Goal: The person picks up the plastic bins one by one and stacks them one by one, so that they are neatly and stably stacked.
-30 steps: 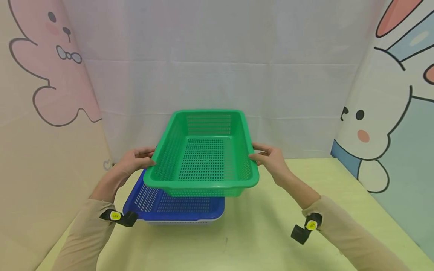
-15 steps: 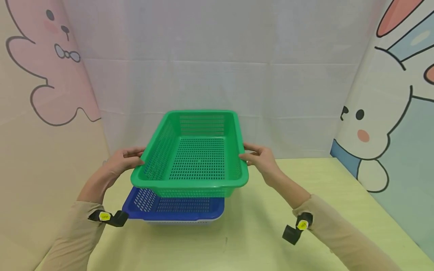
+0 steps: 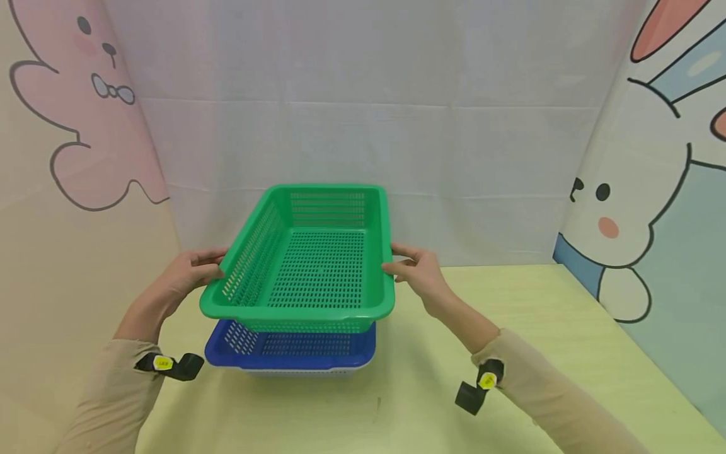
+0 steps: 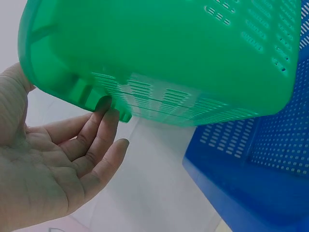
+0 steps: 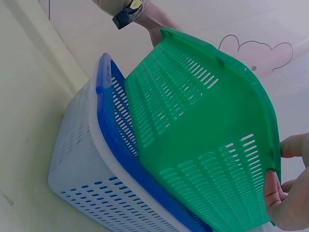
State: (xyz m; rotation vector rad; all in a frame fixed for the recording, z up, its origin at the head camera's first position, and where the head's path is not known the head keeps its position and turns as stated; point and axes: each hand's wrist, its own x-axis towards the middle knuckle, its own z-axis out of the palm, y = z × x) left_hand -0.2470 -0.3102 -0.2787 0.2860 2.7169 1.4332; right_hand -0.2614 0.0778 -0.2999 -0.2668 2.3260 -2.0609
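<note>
A green slotted plastic basket (image 3: 295, 313) hangs tilted above a blue basket (image 3: 283, 362), its inside facing me in the head view. My left hand (image 3: 181, 280) grips its left rim, and in the left wrist view the fingers (image 4: 99, 137) reach under that rim. On the opposite side, my right hand (image 3: 422, 277) pinches the right rim between thumb and fingers. The blue basket sits nested in a white basket (image 5: 77, 150), best seen in the right wrist view. The green basket's lower end hides part of the blue one's inside.
The baskets stand on a pale yellow-green table (image 3: 510, 328). Behind it hangs a white cloth (image 3: 363, 126). Side panels with a pink cartoon animal (image 3: 96, 126) and a white rabbit (image 3: 629, 208) flank the table.
Both hands have carried the green basket leftward, so that it is now more over the blue basket. The blue and white baskets have not moved.
</note>
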